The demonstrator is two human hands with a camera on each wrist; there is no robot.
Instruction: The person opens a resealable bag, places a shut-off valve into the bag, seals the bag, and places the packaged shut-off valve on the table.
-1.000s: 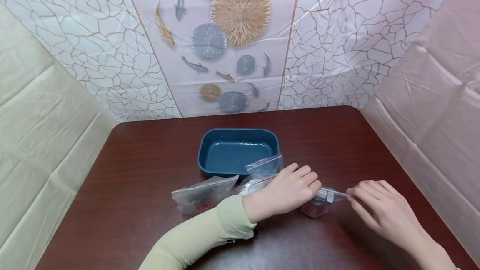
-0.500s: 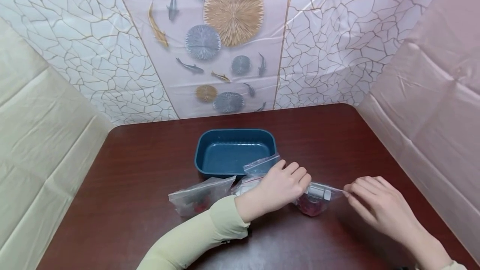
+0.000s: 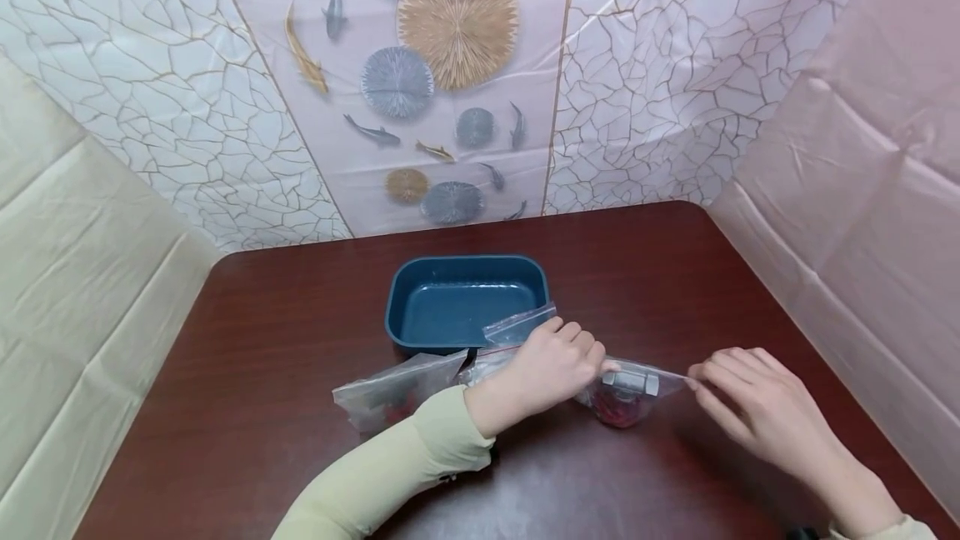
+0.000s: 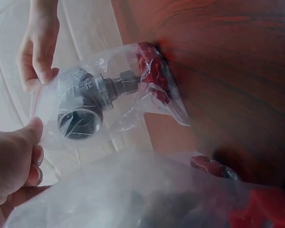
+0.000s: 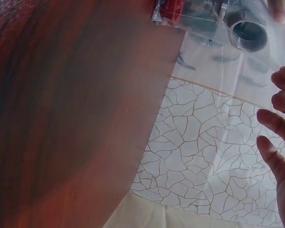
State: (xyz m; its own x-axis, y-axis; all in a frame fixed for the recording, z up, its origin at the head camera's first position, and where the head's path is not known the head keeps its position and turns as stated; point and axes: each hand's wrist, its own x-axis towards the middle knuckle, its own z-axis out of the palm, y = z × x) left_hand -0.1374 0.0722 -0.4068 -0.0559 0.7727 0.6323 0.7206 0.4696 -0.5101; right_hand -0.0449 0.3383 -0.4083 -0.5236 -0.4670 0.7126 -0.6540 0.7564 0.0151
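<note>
Between my hands hangs a clear zip-lock bag (image 3: pixel 660 377) holding a grey metal valve (image 4: pixel 80 97) with a red handwheel (image 4: pixel 154 73). The handwheel end points down, near the tabletop. At the bag's upper edge, my left hand (image 3: pixel 551 369) pinches the near-left part between thumb and finger. My right hand (image 3: pixel 757 402) pinches the opposite top corner with its fingertips. In the right wrist view, the valve's threaded opening (image 5: pixel 249 35) shows through the plastic.
A second zip-lock bag (image 3: pixel 375 398) with red and dark contents stands left of my left forearm. Another bag (image 3: pixel 517 326), partly hidden by my left hand, leans toward a blue rectangular tub (image 3: pixel 467 258). All rest on a dark red-brown table (image 3: pixel 285 315).
My left hand has slid left along the bag's top edge, so more of the metal valve shows. My right hand keeps its pinch on the corner. The head view has shifted slightly.
</note>
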